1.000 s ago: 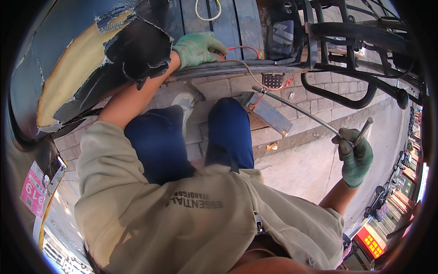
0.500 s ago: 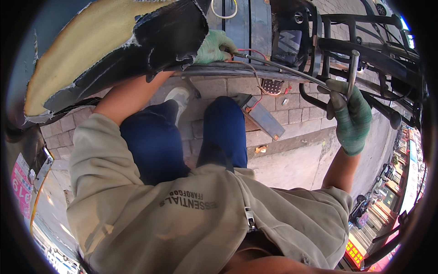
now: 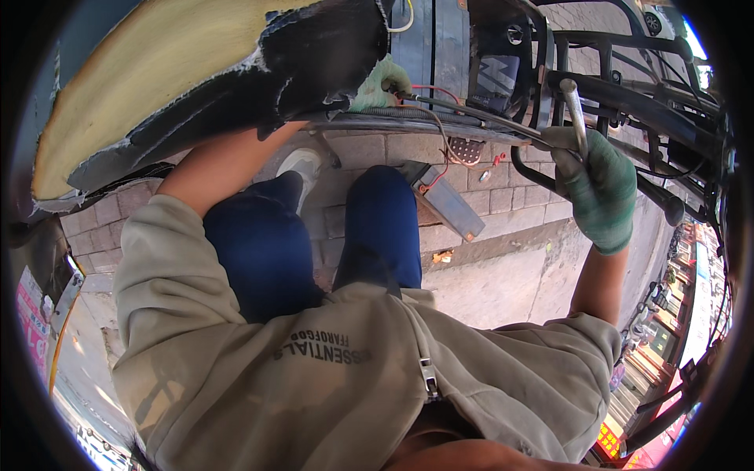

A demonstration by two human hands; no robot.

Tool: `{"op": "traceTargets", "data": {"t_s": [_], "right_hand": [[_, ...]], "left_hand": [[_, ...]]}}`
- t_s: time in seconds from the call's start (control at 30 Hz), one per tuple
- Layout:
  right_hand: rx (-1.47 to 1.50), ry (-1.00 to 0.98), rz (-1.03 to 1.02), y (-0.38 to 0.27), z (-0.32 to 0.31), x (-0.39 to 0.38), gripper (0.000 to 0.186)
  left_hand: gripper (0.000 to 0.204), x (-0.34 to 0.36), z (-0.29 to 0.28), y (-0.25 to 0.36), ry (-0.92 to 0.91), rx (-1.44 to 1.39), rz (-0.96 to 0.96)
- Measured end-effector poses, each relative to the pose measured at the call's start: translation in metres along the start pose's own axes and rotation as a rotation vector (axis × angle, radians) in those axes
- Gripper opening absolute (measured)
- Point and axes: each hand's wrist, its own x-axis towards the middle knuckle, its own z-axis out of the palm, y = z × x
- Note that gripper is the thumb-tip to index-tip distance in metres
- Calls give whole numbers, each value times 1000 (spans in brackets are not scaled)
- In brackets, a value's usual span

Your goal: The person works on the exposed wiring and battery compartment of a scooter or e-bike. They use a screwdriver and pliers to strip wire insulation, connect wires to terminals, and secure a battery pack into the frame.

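My right hand (image 3: 601, 188), in a green-palmed work glove, is closed around the handle end of a long metal T-handle wrench (image 3: 493, 118). One bar of its handle stands up out of my fist. From there the thin shaft runs left to my left hand (image 3: 385, 85), also gloved, whose fingers pinch at the shaft's dark tip. A red wire (image 3: 437, 88) and a brown wire (image 3: 440, 125) start near that tip. Behind them lie grey battery blocks (image 3: 432, 47) in a vehicle frame. A torn seat (image 3: 188, 86) with bare yellow foam covers part of my left hand.
A loose grey battery (image 3: 449, 206) lies tilted on the brick paving by my knee, with wire attached. Beside it are a dark studded pedal (image 3: 466, 151) and small red pieces (image 3: 493, 166). Black metal frame bars (image 3: 628, 90) stand at the right. A pale cable loop (image 3: 404, 17) hangs over the batteries.
My right hand has shifted slightly up and turned, swinging the wrench's handle bar from leaning right to leaning left. My left hand stays at the tip.
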Motion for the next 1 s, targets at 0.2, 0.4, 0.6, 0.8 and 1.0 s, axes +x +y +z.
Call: {"op": "traceTargets", "data": {"t_s": [0.2,0.4,0.6,0.8,1.0], "right_hand": [[-280,-75,-372,-1,-1,11,26],[-379,-128,-399,-19,-1,20,26],[-386,-349,-557,-42,-10,77,23],[-447,-410,-606,-57,8,86,25],[462,-312,228,-62,12,81,23]], "left_hand": [[32,3,8,-8,9,-13,-19],[29,5,10,-21,13,-186,110],[32,0,1,-11,-2,-35,47],[34,-3,-5,-5,-22,-86,25],[37,-5,-3,-4,-43,-129,-6]]}}
